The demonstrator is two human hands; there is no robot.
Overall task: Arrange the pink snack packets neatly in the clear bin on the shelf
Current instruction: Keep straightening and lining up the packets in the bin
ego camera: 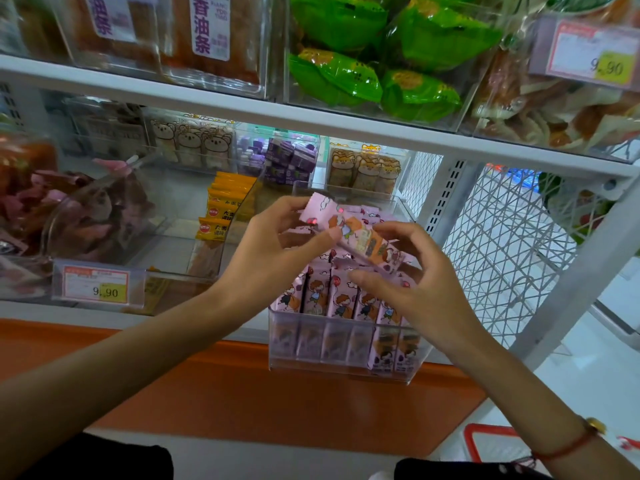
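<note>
A clear bin (341,367) juts out over the front edge of the lower shelf. Several pink snack packets (337,296) with cartoon figures stand upright in a row at its front, and more lie loose behind them. Above the bin I hold one pink and orange packet (360,239) tilted, its long axis running from upper left to lower right. My left hand (277,247) pinches its upper left end between thumb and fingers. My right hand (405,268) grips its lower right end, fingers curled over it.
Left of the bin stand orange packets (218,216) in another clear bin and a price tag (95,285). Purple boxes (289,161) and bear-print packets sit at the back. The upper shelf (242,107) carries green bags (381,53). A white wire panel (502,244) closes the right side.
</note>
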